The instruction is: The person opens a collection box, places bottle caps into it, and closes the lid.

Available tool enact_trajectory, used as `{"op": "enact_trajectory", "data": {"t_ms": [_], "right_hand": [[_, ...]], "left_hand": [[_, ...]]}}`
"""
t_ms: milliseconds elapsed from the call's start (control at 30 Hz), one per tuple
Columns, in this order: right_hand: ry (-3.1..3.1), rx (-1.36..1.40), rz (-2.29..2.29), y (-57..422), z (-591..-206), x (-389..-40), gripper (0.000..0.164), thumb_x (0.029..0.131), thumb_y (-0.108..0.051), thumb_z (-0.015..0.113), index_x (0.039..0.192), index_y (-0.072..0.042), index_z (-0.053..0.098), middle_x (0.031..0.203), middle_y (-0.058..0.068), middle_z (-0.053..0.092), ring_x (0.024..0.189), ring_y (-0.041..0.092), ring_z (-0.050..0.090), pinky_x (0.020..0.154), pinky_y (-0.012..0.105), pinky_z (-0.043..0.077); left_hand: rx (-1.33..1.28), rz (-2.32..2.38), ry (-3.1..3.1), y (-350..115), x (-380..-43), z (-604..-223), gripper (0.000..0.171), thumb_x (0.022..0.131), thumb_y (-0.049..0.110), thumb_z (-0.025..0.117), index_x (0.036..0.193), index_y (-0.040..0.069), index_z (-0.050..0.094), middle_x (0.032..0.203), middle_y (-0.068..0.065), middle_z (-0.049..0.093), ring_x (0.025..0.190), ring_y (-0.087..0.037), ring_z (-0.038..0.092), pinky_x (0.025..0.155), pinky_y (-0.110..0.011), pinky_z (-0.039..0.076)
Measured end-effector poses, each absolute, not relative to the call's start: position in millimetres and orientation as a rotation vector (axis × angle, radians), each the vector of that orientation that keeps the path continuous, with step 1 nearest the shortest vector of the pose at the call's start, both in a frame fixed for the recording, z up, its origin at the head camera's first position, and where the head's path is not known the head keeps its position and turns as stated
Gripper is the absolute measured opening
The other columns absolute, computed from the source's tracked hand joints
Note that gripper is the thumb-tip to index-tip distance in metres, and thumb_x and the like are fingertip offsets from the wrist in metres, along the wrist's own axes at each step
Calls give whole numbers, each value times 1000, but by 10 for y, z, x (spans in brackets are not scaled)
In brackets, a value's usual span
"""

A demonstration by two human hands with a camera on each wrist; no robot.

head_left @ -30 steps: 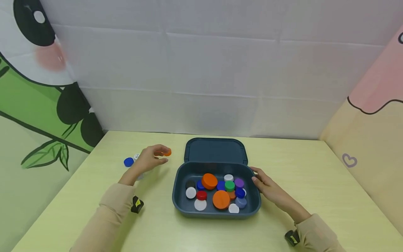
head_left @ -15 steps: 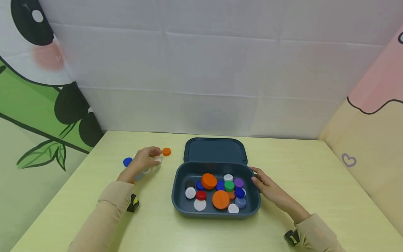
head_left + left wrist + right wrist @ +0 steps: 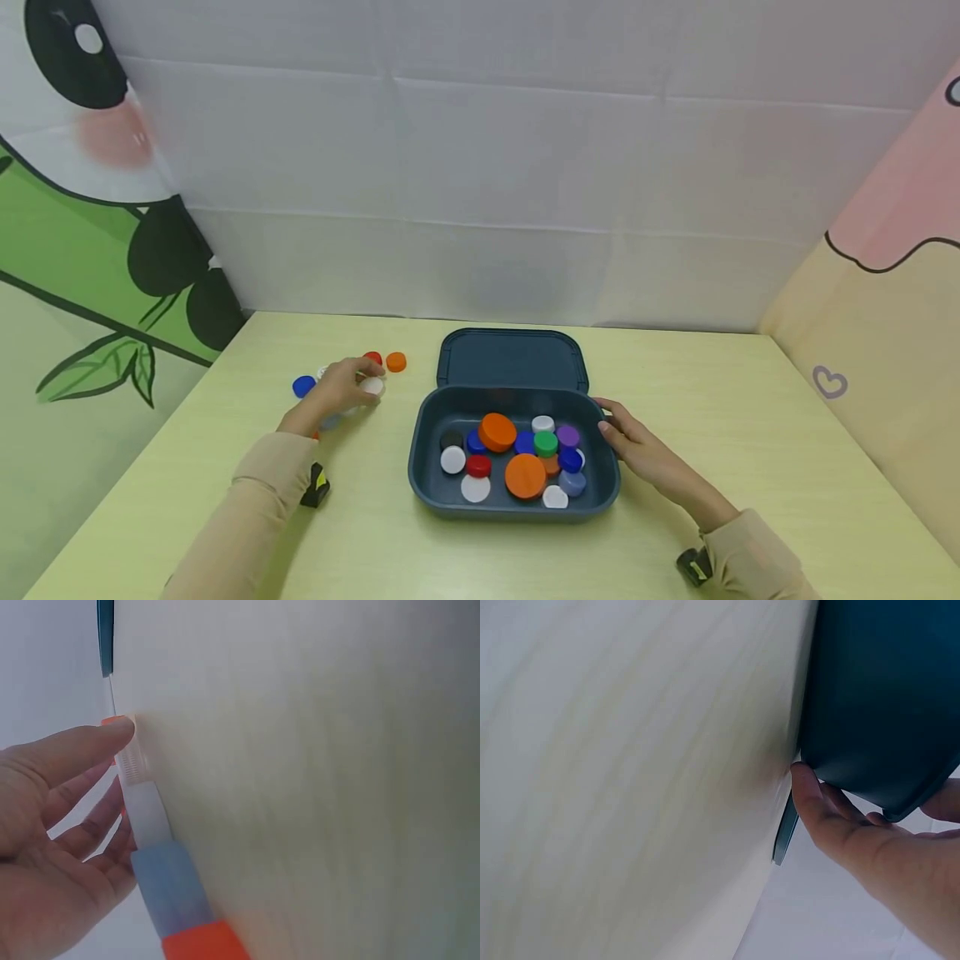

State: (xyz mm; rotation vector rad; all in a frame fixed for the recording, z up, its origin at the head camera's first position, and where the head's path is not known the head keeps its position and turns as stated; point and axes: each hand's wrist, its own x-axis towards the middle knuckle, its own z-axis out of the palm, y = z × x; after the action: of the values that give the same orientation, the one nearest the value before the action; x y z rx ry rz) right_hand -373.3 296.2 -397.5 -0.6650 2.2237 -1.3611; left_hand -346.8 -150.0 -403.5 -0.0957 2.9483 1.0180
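Observation:
My left hand (image 3: 341,388) is at the back left of the table, thumb and fingers at the two sides of a white bottle cap (image 3: 372,385). In the left wrist view the thumb touches the edge of that ribbed pale cap (image 3: 133,765); the other fingers are partly hidden behind the caps. My right hand (image 3: 636,442) grips the right wall of a dark blue box (image 3: 517,512), thumb at the rim and fingers on the outside. Inside the box lie several bottle caps, among them a large orange cap (image 3: 526,476), a green cap (image 3: 545,443) and a red cap (image 3: 478,466).
Loose around the left hand lie an orange cap (image 3: 396,362), a red cap (image 3: 372,357), a blue cap (image 3: 303,386) and a light blue cap (image 3: 172,889). The box's lid (image 3: 513,358) lies flat behind it. A white cloth wall (image 3: 487,208) bounds the table's back edge.
The left hand has set the orange cap down on the table and moved slightly back left to a white cap. The right hand stays on the box.

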Motion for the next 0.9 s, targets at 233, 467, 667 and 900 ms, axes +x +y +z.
{"op": "enact_trajectory", "data": {"t_ms": [233, 467, 667, 900], "right_hand": [[2220, -668, -1358, 2956, -3978, -3731, 44, 100, -27, 32, 141, -14, 24, 138, 25, 36, 125, 40, 40, 99, 50, 40], [2227, -658, -1357, 2958, -3961, -3722, 44, 100, -27, 33, 141, -15, 24, 139, 25, 35, 126, 40, 40, 98, 49, 40], [2233, -646, -1355, 2955, -3940, -3714, 44, 100, -27, 33, 141, -14, 24, 139, 25, 35, 126, 41, 40, 99, 50, 40], [2225, -656, -1351, 2948, -3939, -3713, 44, 100, -27, 33, 141, -15, 23, 140, 26, 33, 126, 41, 39, 99, 50, 40]], "left_hand": [[-114, 988, 2955, -1478, -3454, -3994, 35, 77, 5, 69, 110, -2, 60, 114, -23, 58, 101, -37, 57, 84, -43, 50], [-2, 926, 3052, -1408, -3431, -3840, 36, 77, 9, 70, 109, -2, 60, 112, -21, 60, 99, -36, 55, 84, -45, 48], [107, 927, 3097, -1251, -3378, -3654, 36, 76, 11, 71, 109, 0, 61, 110, -19, 61, 95, -33, 55, 83, -46, 48], [296, 957, 3126, -927, -3322, -3462, 33, 77, 11, 71, 107, 1, 62, 106, -16, 61, 93, -31, 59, 80, -42, 52]]}}
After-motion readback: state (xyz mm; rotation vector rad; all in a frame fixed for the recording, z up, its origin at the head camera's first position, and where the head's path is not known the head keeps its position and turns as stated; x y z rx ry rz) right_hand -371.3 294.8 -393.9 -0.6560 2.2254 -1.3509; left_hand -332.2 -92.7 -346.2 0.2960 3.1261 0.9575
